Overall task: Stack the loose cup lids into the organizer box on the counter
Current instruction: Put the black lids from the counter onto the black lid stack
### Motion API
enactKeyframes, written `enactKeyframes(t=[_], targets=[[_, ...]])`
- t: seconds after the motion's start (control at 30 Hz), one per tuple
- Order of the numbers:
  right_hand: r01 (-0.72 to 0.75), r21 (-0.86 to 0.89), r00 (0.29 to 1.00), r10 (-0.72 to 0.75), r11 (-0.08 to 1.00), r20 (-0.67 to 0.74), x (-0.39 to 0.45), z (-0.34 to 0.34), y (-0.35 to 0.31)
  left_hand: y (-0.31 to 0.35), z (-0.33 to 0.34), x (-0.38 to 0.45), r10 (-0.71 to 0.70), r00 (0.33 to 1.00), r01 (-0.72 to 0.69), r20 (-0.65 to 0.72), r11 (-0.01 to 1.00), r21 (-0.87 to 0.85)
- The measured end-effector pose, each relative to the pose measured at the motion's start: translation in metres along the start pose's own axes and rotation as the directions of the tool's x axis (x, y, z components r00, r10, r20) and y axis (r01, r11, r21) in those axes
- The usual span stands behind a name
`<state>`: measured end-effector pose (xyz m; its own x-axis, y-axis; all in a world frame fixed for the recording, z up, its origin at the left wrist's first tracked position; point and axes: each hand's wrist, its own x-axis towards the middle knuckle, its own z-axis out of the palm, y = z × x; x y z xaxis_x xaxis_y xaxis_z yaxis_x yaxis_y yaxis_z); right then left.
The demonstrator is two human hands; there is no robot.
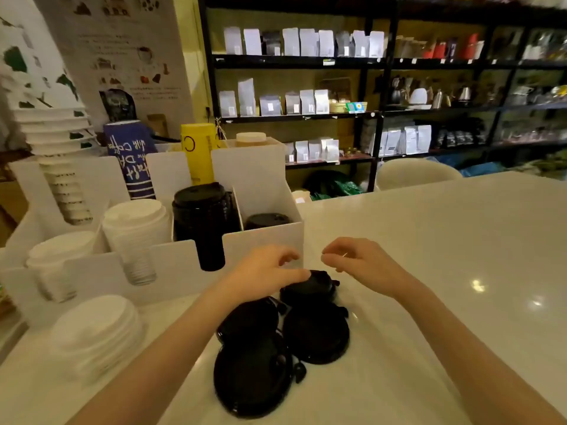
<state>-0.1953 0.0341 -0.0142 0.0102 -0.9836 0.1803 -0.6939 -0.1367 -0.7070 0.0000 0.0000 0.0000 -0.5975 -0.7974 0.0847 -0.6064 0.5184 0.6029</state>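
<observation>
Several loose black cup lids lie on the white counter in front of me: the farthest lid (310,286), two middle ones (250,319) (317,335) and a near one (251,378). My left hand (264,269) hovers over the farthest lid, its thumb resting on the lid's left rim and its fingers curled. My right hand (356,260) floats just right of it, fingers bent and apart, holding nothing. The white organizer box (264,237) stands right behind the hands. Its right compartment holds a low stack of black lids (265,220); a tall black lid stack (202,219) fills the compartment to its left.
White lid stacks (135,231) (55,259) sit in the organizer's left compartments, with a loose white lid pile (95,332) on the counter at left. Paper cup stacks (52,133), a blue cup sleeve (132,161) and a yellow tube (199,151) stand behind. Counter (445,256) stretches right.
</observation>
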Motion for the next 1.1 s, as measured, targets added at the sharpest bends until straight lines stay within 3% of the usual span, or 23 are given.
enactKeyframes(t=[0.07, 0.23, 0.43, 0.7, 0.93, 1.1], targets=[[-0.044, 0.026, 0.999, 0.044, 0.999, -0.005, 0.000, 0.004, 0.004, -0.002, 0.003, 0.003, -0.052, 0.997, 0.048, 0.052, 0.996, 0.080], [-0.093, 0.022, 0.995, 0.093, 0.995, 0.041, 0.000, 0.012, 0.014, -0.012, 0.013, 0.009, -0.133, 0.980, 0.119, 0.149, 0.988, 0.094], [-0.072, -0.001, 0.997, 0.072, 0.997, 0.016, 0.000, 0.015, 0.012, -0.012, 0.015, 0.012, -0.110, 0.989, 0.101, 0.097, 0.991, 0.089], [0.097, 0.103, 0.962, -0.067, 0.990, -0.266, 0.000, 0.002, -0.025, 0.009, -0.031, -0.006, 0.016, 0.969, -0.036, -0.246, 0.997, -0.075], [0.305, 0.090, 0.901, -0.257, 0.948, -0.348, 0.031, -0.004, -0.084, 0.017, -0.078, -0.027, 0.097, 0.815, -0.144, -0.571, 0.989, -0.038], [0.388, 0.196, 0.874, -0.293, 0.901, -0.387, 0.065, 0.010, -0.121, 0.001, -0.105, -0.030, 0.064, 0.726, -0.153, -0.685, 0.986, -0.070]])
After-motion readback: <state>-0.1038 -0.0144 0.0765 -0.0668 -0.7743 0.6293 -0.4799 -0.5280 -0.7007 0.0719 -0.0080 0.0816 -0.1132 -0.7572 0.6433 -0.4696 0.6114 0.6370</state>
